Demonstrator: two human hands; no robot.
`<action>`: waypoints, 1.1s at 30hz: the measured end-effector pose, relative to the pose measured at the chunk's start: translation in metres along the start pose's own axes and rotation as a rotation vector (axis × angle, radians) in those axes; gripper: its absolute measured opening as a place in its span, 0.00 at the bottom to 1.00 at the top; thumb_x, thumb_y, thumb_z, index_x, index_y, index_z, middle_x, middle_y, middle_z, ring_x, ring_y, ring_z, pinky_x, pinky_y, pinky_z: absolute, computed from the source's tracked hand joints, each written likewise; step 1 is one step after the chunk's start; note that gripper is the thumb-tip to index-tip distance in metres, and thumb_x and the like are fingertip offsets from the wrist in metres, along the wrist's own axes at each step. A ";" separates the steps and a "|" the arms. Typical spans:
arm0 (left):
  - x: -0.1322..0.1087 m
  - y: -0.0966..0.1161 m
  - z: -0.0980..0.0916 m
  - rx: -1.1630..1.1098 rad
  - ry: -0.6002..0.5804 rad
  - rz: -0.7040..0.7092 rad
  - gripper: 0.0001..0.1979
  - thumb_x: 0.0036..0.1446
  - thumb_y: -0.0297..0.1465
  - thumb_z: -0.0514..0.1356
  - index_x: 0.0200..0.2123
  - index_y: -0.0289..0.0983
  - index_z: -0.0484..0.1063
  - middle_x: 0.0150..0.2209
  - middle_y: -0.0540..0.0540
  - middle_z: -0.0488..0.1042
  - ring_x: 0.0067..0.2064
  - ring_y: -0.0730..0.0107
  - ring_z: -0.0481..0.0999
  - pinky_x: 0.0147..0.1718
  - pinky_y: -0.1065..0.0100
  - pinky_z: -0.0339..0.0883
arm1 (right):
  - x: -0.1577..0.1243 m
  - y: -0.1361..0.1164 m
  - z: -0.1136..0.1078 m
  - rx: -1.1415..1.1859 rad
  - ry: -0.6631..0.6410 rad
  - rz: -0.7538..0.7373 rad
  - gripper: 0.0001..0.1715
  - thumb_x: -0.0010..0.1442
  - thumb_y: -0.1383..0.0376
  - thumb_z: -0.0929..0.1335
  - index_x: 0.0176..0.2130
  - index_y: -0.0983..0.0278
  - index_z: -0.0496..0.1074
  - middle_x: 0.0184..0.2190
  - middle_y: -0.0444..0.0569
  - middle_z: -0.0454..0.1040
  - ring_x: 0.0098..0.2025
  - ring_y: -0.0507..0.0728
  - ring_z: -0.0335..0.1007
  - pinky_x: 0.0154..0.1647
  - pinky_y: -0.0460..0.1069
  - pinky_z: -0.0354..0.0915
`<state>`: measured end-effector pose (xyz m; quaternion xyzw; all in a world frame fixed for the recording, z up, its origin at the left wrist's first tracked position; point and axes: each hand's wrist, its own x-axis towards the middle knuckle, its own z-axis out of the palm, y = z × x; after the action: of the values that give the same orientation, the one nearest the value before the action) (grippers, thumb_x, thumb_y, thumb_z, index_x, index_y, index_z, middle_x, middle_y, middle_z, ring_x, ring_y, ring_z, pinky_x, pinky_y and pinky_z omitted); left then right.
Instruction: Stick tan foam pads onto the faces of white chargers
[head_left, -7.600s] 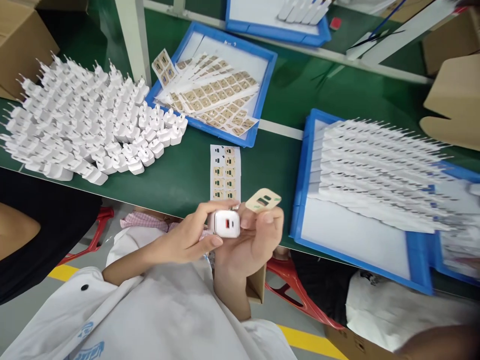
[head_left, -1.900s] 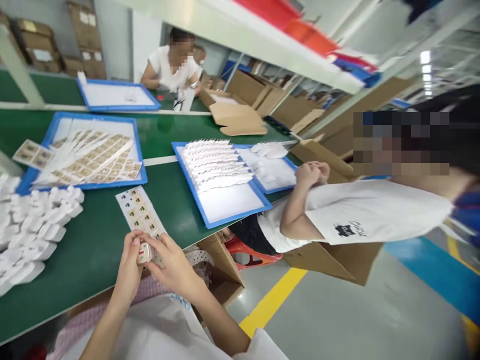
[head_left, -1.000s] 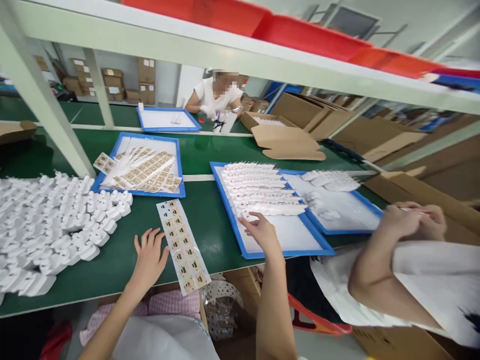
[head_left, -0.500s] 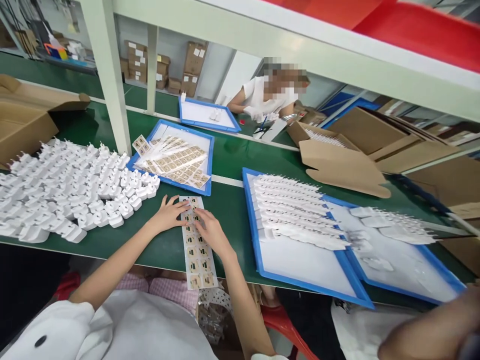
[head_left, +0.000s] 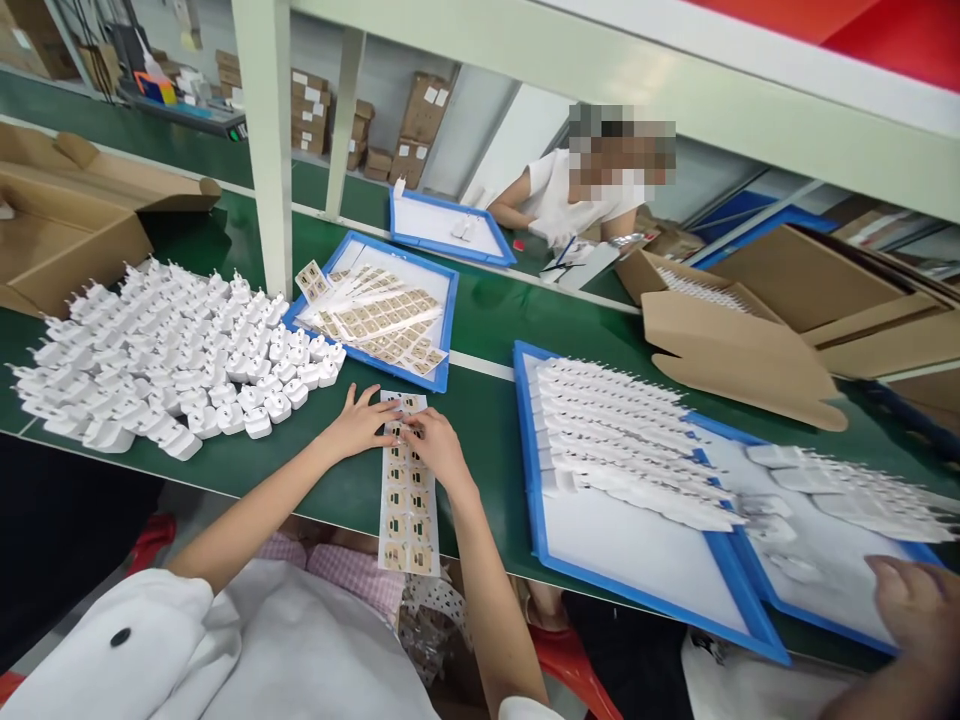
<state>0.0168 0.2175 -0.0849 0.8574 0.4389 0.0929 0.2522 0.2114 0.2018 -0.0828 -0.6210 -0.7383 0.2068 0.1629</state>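
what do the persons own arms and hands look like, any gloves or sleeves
The left hand and right hand are bare, without gloves, and so are the forearms. The upper arms are covered by loose white sleeves, the left one carrying a round black button. A pink checked cloth shows at the lap.

Workstation goods, surfaces showing plastic, paper and card

Chargers (head_left: pixel 259 423) showing matt white plastic; sticker strip (head_left: pixel 401 520) showing smooth paper; tray rims (head_left: pixel 529 450) showing blue plastic; bench mat (head_left: pixel 480 430) showing smooth, faintly glossy green; carton flap (head_left: pixel 735 365) showing rough brown cardboard.

Leftward passage of the left hand (head_left: pixel 360 425) is limited by white chargers (head_left: pixel 225 370); rightward passage of the right hand (head_left: pixel 439 450) is limited by a blue tray (head_left: pixel 529 450).
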 end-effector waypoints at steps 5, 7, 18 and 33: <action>0.000 -0.001 0.002 0.001 -0.007 0.001 0.25 0.67 0.45 0.58 0.66 0.49 0.67 0.73 0.48 0.59 0.76 0.39 0.43 0.69 0.25 0.31 | -0.002 -0.011 -0.005 -0.088 -0.008 0.026 0.08 0.63 0.68 0.67 0.36 0.63 0.77 0.41 0.50 0.77 0.41 0.57 0.75 0.40 0.50 0.67; 0.000 -0.003 0.002 0.005 -0.013 0.005 0.26 0.67 0.47 0.57 0.66 0.50 0.66 0.73 0.48 0.59 0.76 0.39 0.43 0.69 0.25 0.31 | -0.005 -0.015 -0.007 -0.122 -0.008 0.022 0.09 0.65 0.68 0.66 0.35 0.63 0.76 0.41 0.50 0.77 0.39 0.56 0.75 0.38 0.48 0.65; 0.000 -0.008 -0.002 0.066 -0.104 0.045 0.33 0.66 0.50 0.58 0.71 0.51 0.57 0.75 0.51 0.52 0.77 0.39 0.40 0.69 0.26 0.30 | -0.028 -0.038 -0.020 -0.318 -0.013 -0.099 0.10 0.64 0.74 0.64 0.34 0.66 0.74 0.37 0.57 0.78 0.40 0.61 0.74 0.39 0.50 0.63; -0.005 -0.027 -0.025 0.318 0.248 -0.162 0.28 0.63 0.24 0.52 0.64 0.46 0.69 0.64 0.40 0.71 0.73 0.46 0.55 0.72 0.37 0.45 | -0.077 -0.012 0.022 0.895 0.169 0.248 0.28 0.50 0.41 0.74 0.24 0.62 0.76 0.24 0.50 0.77 0.30 0.60 0.73 0.34 0.54 0.70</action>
<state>-0.0148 0.2354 -0.0772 0.8304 0.5430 0.1068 0.0643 0.2038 0.1217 -0.0939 -0.5878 -0.4809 0.4714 0.4483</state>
